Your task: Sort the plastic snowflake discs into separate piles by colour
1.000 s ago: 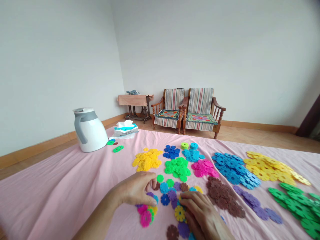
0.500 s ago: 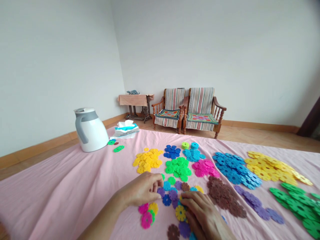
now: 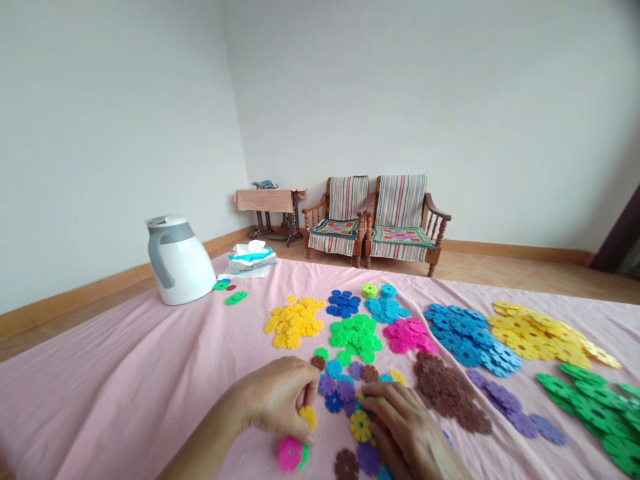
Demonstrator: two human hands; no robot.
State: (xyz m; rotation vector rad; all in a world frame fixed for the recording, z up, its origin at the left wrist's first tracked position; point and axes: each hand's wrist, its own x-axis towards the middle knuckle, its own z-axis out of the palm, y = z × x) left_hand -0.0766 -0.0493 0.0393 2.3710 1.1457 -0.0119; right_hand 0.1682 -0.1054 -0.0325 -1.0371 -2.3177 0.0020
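Note:
My left hand (image 3: pixel 283 395) is curled around a yellow snowflake disc (image 3: pixel 309 417), with thumb and fingers on either side of it. Just below the thumb, a pink snowflake disc (image 3: pixel 291 454) overlaps a green one (image 3: pixel 304 457). My right hand (image 3: pixel 407 423) lies flat, palm down, over part of a mixed pile, hiding what is beneath it. Beside its fingertips are another yellow disc (image 3: pixel 361 425), a purple disc (image 3: pixel 369 459) and a brown disc (image 3: pixel 347 464). Several purple discs (image 3: pixel 345 391) and a dark blue one (image 3: pixel 334 401) lie between the hands.
Sorted piles stand beyond: yellow (image 3: pixel 295 323), green (image 3: pixel 356 335), pink (image 3: pixel 411 335), blue (image 3: pixel 463 330) and brown (image 3: pixel 447 390). A white kettle (image 3: pixel 187 267) and a tissue box (image 3: pixel 253 260) stand at the far left of the pink cloth (image 3: pixel 125 387). Two wooden chairs (image 3: pixel 435 227) are behind.
My left hand has moved down and slightly left, from the purple discs to the yellow and pink ones. The front pink disc has shifted towards me. My right hand stays in place.

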